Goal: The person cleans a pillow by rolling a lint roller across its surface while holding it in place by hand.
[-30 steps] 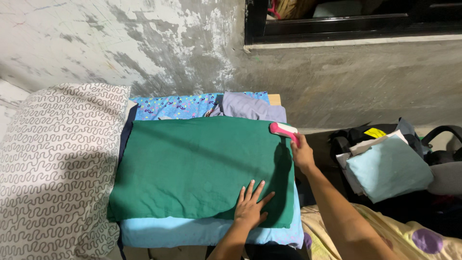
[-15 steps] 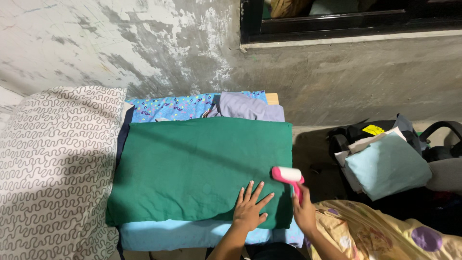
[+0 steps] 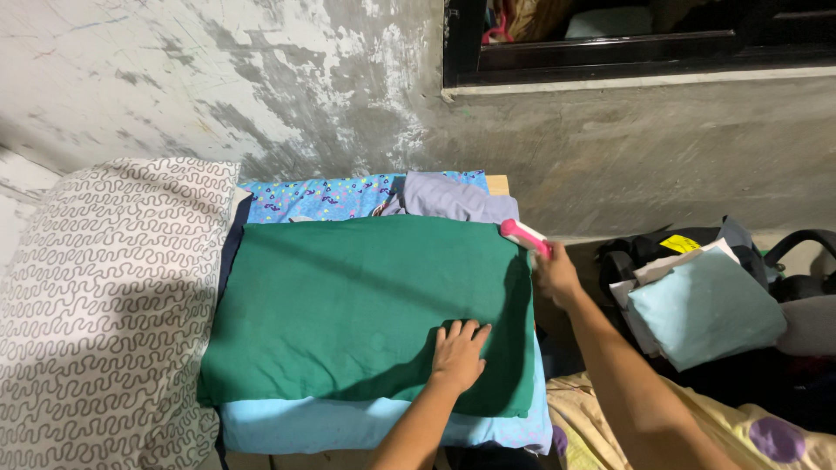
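A patterned pillow (image 3: pixel 96 296) lies left of a green cloth (image 3: pixel 348 305) spread over a light-blue layer (image 3: pixel 348 425). The left hand (image 3: pixel 458 352) presses flat on the cloth's near edge, fingers together. The right hand (image 3: pixel 556 277) grips a pink roller (image 3: pixel 522 235) at the far right corner. Rolling appears underway; a steady stroke across the held-flat cloth seems called for.

Matt green cloth (image 3: pixel 348 305), glossy pink plastic tool (image 3: pixel 524 236), rough mottled concrete wall (image 3: pixel 218 78).
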